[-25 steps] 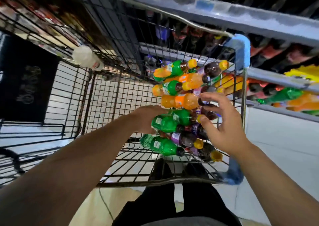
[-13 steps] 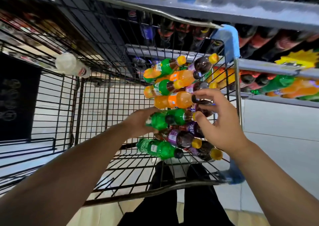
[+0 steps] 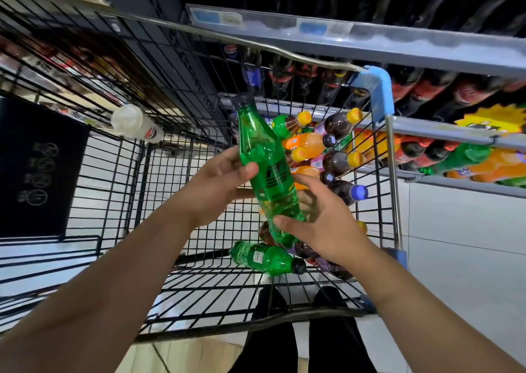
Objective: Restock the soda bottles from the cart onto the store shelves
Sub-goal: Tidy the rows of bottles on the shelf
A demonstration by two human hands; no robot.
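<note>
A green soda bottle [image 3: 263, 162] is held up above the black wire cart [image 3: 170, 190], its cap pointing away from me. My left hand [image 3: 216, 184] grips its middle from the left, thumb across the front. My right hand [image 3: 321, 221] wraps round its lower end from the right. Below them, several orange, green and dark soda bottles [image 3: 321, 150] lie piled at the cart's right side. Another green bottle [image 3: 264, 257] lies on the cart floor near me.
Store shelves [image 3: 427, 51] with dark, orange and green bottles run along the top and right, past the cart's blue corner [image 3: 375, 88]. A white bottle [image 3: 133, 125] lies on the cart's upper rack at left. My legs stand behind the cart.
Both hands have risen out of the pile with a green bottle, which was lying among the others before. The camera has tilted, bringing the shelves closer.
</note>
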